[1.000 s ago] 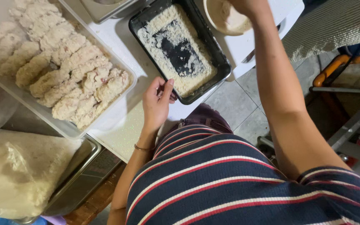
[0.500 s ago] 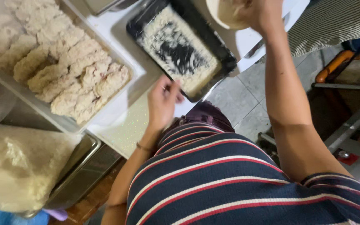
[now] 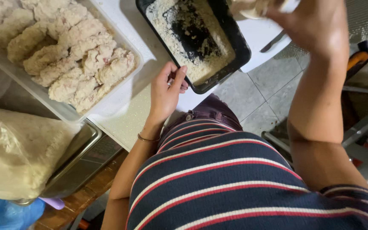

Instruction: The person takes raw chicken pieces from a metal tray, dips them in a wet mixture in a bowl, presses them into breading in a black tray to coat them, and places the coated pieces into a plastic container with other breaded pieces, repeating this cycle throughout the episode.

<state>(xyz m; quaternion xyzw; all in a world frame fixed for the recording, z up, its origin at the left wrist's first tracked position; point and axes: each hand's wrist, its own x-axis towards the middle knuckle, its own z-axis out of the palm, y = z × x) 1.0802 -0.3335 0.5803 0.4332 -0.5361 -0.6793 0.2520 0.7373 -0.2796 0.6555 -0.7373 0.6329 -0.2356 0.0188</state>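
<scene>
Your left hand (image 3: 167,91) rests at the near corner of the black baking tray (image 3: 239,47), fingers curled loosely against its rim with nothing gripped; placed there, it seems to steady the tray at the edge of the white counter (image 3: 124,119). The tray lies just in front of you with a coat of pale breadcrumbs (image 3: 209,55) around a bare dark patch in the middle, probably where pieces have been rolled. Your right hand (image 3: 311,25) is raised over the tray's far right corner, fingers closed around a light-coloured bowl (image 3: 252,8) that is cut off by the top of the view, so I cannot tell what is in it. To your left, just beside the tray, the clear plastic container (image 3: 120,91) holds the breaded pieces (image 3: 73,55) packed in rows, within easy reach. Further left and lower, a clear bag of crumbs (image 3: 18,153) lies in a metal tray (image 3: 79,153).
</scene>
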